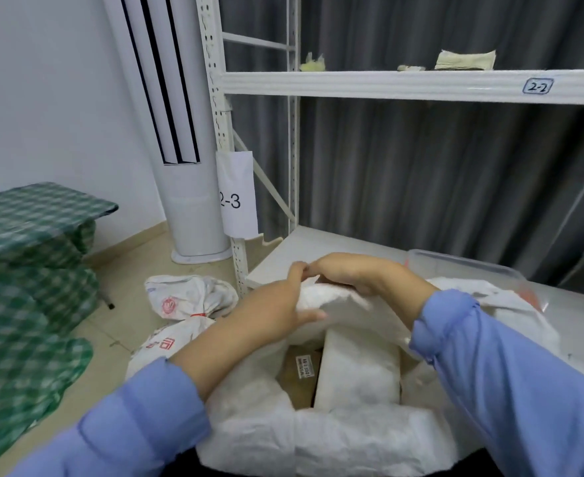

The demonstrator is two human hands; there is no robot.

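So: white pkg (332, 299) up over the open sack (283, 438), prob. coming out. L hand (273, 304) pinches its left end, thumb below, fingers on top; R hand (356, 273) curled over the top edge. 2 grips since it looks floppy. Under fingers: 2nd pkg (359, 366), box (301, 376). Beyond: shelf (318, 242).

Two hands are showing: left hand (277, 304), right hand (356, 273). One white padded package (332, 301) is sitting farther and a second package (359, 370) nearer, making two. One brown box (302, 390) is lying beside them. Two tied sacks are lying left, a far sack (187, 296) and a near sack (159, 346). Two shelf labels are hanging far, a left label (237, 194) and a right label (537, 86).
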